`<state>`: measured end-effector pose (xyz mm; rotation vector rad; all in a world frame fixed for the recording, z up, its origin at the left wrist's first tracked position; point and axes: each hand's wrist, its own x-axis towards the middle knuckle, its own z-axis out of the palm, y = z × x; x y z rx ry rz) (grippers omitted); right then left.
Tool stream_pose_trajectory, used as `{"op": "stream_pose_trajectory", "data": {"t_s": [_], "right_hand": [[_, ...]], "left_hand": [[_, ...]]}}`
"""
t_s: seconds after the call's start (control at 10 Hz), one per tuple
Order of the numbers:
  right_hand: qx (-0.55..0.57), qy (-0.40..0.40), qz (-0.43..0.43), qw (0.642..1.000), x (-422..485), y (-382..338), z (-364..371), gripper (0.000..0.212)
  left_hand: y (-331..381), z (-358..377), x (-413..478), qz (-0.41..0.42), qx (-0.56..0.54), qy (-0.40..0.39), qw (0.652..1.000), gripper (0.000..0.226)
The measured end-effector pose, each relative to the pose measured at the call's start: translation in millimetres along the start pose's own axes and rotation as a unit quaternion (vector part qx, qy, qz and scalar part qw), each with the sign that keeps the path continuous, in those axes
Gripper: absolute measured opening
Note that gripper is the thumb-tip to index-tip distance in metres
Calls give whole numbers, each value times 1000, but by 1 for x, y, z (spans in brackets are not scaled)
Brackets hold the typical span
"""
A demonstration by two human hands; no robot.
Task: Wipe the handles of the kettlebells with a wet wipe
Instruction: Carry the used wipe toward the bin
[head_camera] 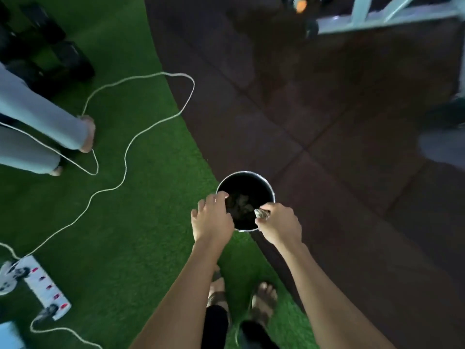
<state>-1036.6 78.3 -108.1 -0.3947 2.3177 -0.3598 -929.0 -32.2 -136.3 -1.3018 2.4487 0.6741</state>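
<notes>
A round dark bin (pixel 261 178) with a shiny metal rim stands on the floor where green turf meets dark rubber tiles. Crumpled dark material lies inside it. My right hand (pixel 279 224) hovers over the bin's near right rim and pinches a crumpled pale wipe (pixel 261 213). My left hand (pixel 214 217) reaches over the near left rim, its fingers curled down into the bin's opening; what they touch is hidden. Black kettlebells or weights (pixel 63 56) sit blurred at the far left on the turf.
A white cable (pixel 125 157) loops over the turf to a white power strip (pixel 45 288) at the lower left. Another person's legs (pixel 42 122) stand at the left. A pale metal frame (pixel 377 18) is at the top right. My sandalled feet (pixel 241 295) are below the bin.
</notes>
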Motion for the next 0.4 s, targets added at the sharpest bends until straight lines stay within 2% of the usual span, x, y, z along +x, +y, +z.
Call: {"op": "stream_pose_trajectory", "data": {"t_s": [0.1,0.2,0.3,0.4], "right_hand": [[3,-32,25,999,70,4,48,25],[-14,-84,34,996,119,16,82,54],[-26,-110,55,992,146,34,102,56],[-30,-101,50,993,151,49,101,49]], "left_hand": [[-13,48,54,15,38,-38,998,51],[-20,85,90,20,64,-56,996,51],[-21,108,106,25,73,-79,994,52],[-12,109,107,36,71,-80,994,53]]}}
